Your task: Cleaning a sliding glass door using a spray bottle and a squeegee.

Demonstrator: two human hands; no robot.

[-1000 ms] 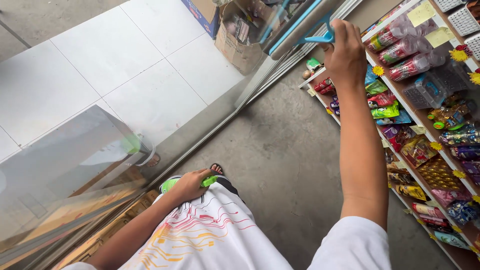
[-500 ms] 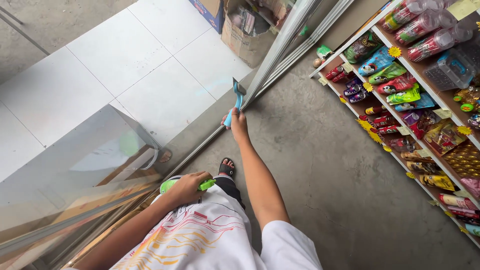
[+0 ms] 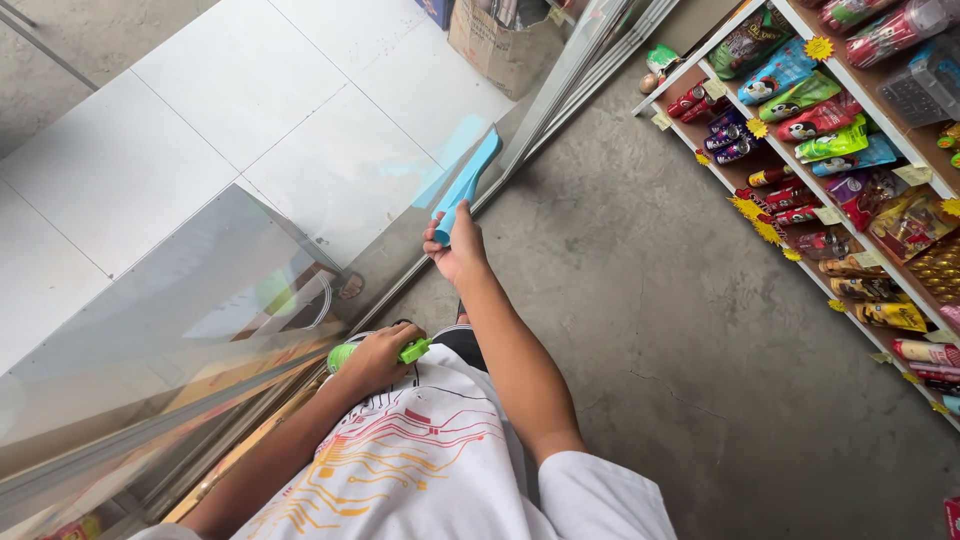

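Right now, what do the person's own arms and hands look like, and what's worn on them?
Both arms are bare below short white sleeves. The left hand and right hand wear no gloves; no rings or watch show. The white shirt carries a red-and-orange line pattern.

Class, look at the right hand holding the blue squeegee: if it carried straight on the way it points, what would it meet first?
Probably the glass door: the right hand aims the blue squeegee at its lower pane, though depth is unclear.
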